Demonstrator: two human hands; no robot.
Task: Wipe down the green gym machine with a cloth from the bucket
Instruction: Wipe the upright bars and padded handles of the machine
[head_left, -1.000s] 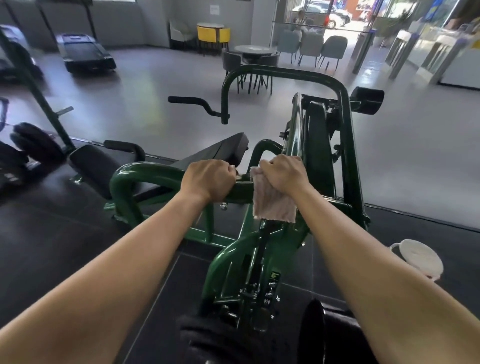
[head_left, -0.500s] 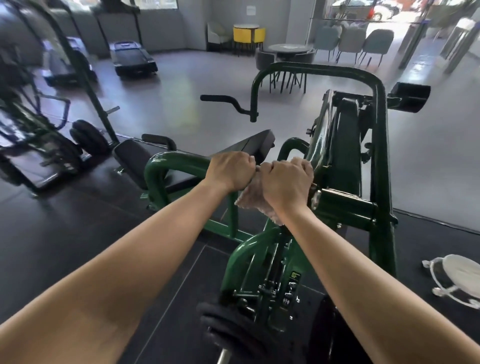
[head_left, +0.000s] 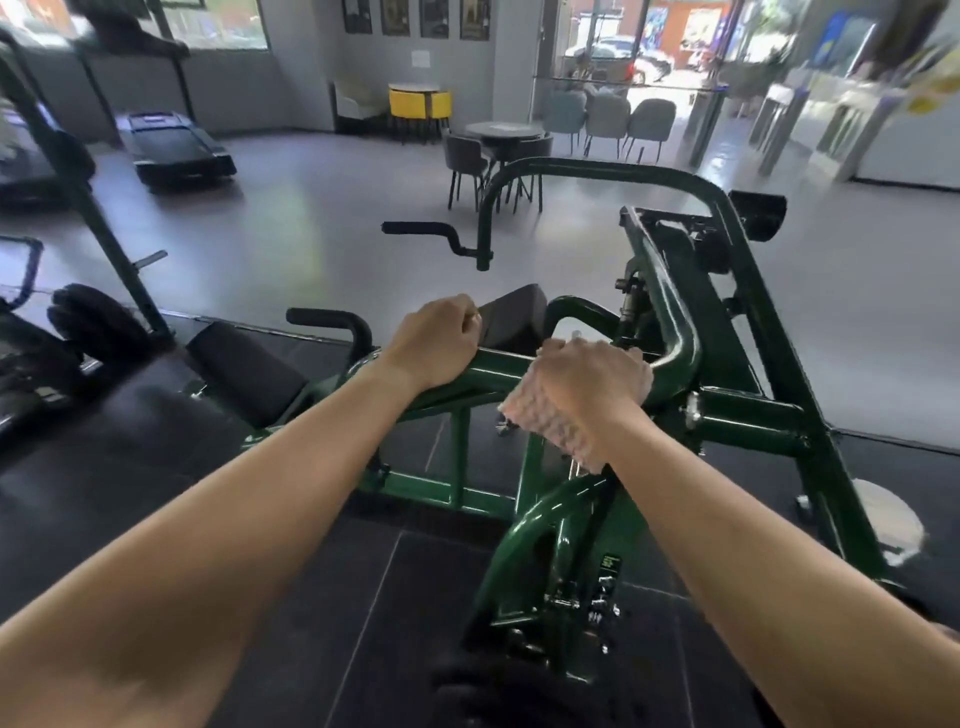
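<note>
- Over the top crossbar (head_left: 506, 370) of the green gym machine (head_left: 748, 415), a person's two bare forearms reach in, the hands set side by side on the tubing.
- The left hand (head_left: 434, 340) clenches the bare crossbar, its fingers wrapped over the far side of the tube, just left of the cloth.
- The right hand (head_left: 592, 382) grasps a pale pink, waffle-textured cloth (head_left: 550, 431), fingers curled over it and holding it against the tube where the crossbar bends upward.
- A loose end of the cloth hangs below the right wrist, in front of the machine's lower frame.
- A white bucket (head_left: 888, 519) stands on the dark floor at the machine's right side, partly hidden behind a slanted green upright.
- A black padded seat (head_left: 244, 364) sits at the machine's left end, below and left of the left hand.
- Beyond the machine, on the grey floor, stand a round table (head_left: 501, 130) ringed by grey chairs and, farther back, yellow chairs (head_left: 418, 104).
- A treadmill (head_left: 176, 148) lies well off to the machine's far left.
</note>
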